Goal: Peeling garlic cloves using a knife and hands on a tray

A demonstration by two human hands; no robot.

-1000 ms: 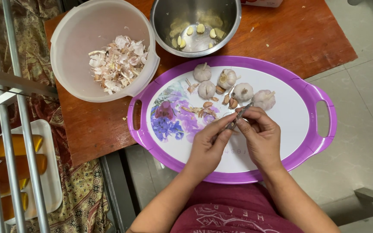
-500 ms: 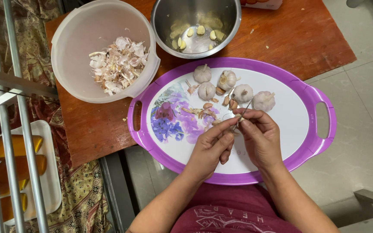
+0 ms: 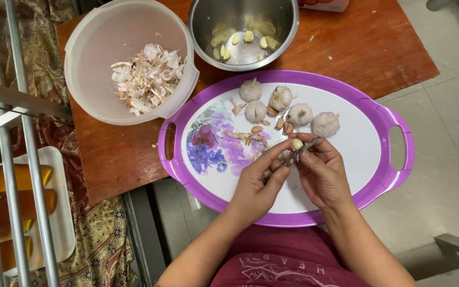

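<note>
Over the purple-rimmed oval tray (image 3: 394, 159), right hand (image 3: 322, 175) pinches a small knife (image 3: 299, 153) against a garlic clove (image 3: 296, 143); left hand (image 3: 258, 183) fingers press together on the clove

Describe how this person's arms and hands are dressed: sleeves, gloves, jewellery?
Both forearms are bare up to the frame edge, with no sleeve showing. The left hand and right hand wear no gloves, and no ring, watch or bracelet is visible. A maroon shirt with pale print covers the torso below.
</note>
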